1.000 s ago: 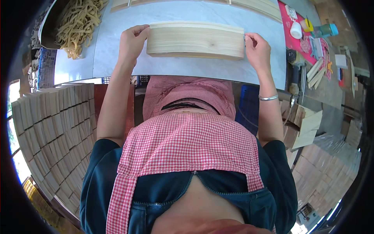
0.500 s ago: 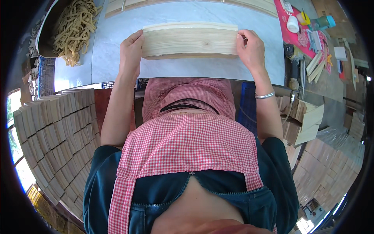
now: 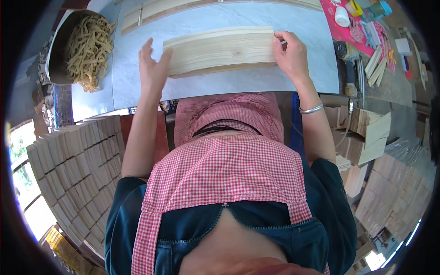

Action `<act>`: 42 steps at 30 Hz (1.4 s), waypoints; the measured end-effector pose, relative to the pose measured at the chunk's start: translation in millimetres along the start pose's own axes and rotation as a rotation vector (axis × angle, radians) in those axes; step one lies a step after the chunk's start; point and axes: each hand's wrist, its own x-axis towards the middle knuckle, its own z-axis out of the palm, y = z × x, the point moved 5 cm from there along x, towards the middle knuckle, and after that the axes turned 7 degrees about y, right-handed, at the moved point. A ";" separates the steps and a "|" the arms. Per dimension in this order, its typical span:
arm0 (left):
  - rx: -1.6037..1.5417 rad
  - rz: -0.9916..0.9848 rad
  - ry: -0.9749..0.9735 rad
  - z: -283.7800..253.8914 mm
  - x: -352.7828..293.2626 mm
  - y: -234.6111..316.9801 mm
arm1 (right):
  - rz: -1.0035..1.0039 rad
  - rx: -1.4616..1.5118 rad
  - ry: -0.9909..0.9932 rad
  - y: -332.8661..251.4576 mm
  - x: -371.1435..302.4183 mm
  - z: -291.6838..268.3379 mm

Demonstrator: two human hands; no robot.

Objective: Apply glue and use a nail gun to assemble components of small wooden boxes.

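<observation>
A stack of pale wooden boards (image 3: 220,50) lies on the light marbled tabletop, slightly tilted, its left end nearer to me. At that left end is my left hand (image 3: 153,68), open, with fingers and thumb spread; the thumb is close to the boards' corner, and whether it touches I cannot tell. My right hand (image 3: 292,52) is closed at the right end, thumb and fingertips against the boards. Between its thumb and forefinger shows a small pale thing, too small to name. The underside of the stack is hidden.
A container of tan rubber bands (image 3: 89,52) stands at the table's left. More boards (image 3: 169,11) lie along the far side. At right, a red cloth (image 3: 337,30) bears a white bottle (image 3: 341,16). Stacked wood blocks (image 3: 75,172) rise at my left, others (image 3: 394,197) at right.
My left hand has opened and come away from the boards' left end. The boards have turned a little, left end toward me. My right hand stays at the right end.
</observation>
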 end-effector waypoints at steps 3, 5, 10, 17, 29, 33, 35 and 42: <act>0.171 0.530 -0.075 20.2 1.9 36.8 | 0.076 0.076 0.011 3.1 -4.3 -1.6; 0.216 0.781 -0.339 60.3 -25.9 82.8 | 0.126 0.151 -0.001 5.0 -6.7 -1.9; 0.298 1.007 -0.488 134.1 -46.6 105.9 | 0.102 0.227 0.037 6.4 -10.2 1.2; 0.251 0.992 -0.576 156.0 -43.3 107.4 | 0.103 0.246 0.109 10.5 -16.7 5.1; 0.164 0.938 -0.545 155.6 -42.0 105.9 | 0.107 0.297 0.235 7.0 -19.6 5.5; 0.178 0.961 -0.547 155.3 -40.6 105.1 | 0.114 0.306 0.242 6.9 -20.0 5.3; 0.179 1.001 -0.541 154.1 -40.8 105.0 | 0.117 0.309 0.228 6.5 -20.1 5.0; 0.200 1.018 -0.563 155.3 -41.3 104.9 | 0.109 0.402 0.266 9.9 -23.1 3.0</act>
